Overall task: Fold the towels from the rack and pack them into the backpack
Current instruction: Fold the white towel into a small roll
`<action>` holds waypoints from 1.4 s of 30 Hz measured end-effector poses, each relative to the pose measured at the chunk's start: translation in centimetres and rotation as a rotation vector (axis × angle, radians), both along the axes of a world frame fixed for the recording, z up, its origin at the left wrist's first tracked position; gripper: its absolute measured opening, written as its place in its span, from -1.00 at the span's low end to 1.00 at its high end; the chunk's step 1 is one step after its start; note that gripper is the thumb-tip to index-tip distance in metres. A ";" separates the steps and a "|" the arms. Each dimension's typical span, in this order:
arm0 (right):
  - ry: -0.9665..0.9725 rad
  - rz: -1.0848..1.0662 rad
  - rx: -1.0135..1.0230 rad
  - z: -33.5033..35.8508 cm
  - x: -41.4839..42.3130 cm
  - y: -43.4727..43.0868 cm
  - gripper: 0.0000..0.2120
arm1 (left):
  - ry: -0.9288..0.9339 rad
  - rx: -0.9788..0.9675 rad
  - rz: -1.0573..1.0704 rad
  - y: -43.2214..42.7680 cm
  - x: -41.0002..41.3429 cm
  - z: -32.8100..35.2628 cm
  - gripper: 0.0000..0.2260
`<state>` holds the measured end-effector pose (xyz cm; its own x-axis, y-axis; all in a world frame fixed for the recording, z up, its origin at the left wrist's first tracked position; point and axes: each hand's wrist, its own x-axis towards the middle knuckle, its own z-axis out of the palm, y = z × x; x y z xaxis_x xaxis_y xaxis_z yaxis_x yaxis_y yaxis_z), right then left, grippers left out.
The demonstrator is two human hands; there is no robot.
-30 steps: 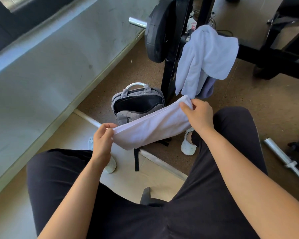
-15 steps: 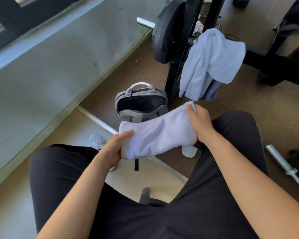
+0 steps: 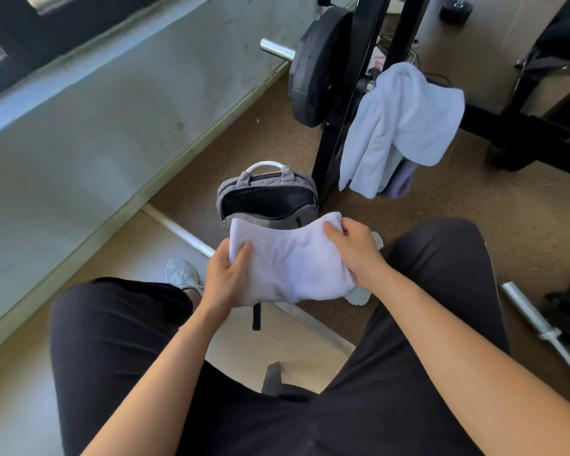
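A folded white towel (image 3: 293,261) is held in the air between my knees, just in front of the grey backpack (image 3: 267,195). My left hand (image 3: 226,274) grips the towel's left end, thumb on top. My right hand (image 3: 352,251) grips its right end. The backpack stands upright on the floor with its top zipped open and a dark inside showing; the towel hides its lower front. More towels, a white one (image 3: 405,123) over a lilac one (image 3: 400,179), hang on the black rack (image 3: 346,103) behind the backpack to the right.
A black weight plate (image 3: 313,67) on a steel bar sits on the rack. A loose metal bar (image 3: 540,324) lies on the floor at the right. A grey wall runs along the left. My legs in black trousers and white shoes flank the backpack.
My hands have drawn closer together, and the towel went from a long stretched strip to a shorter, thicker fold. It now hangs lower in front of the backpack.
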<state>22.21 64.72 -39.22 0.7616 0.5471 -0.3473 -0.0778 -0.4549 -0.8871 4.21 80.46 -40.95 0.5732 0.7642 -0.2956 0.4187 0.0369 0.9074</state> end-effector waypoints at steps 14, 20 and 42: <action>0.289 0.247 0.154 -0.2 -3.8 1.5 -0.43 | -0.251 -0.314 -0.324 -3.0 0.6 1.7 -0.66; 0.209 0.232 0.136 -0.4 -3.3 1.4 -0.51 | -0.271 -0.426 -0.359 -2.5 0.4 2.0 -0.66; 0.778 0.219 0.392 -0.1 -1.2 0.2 -0.36 | -0.423 -0.540 -0.099 -0.1 0.1 0.6 -0.50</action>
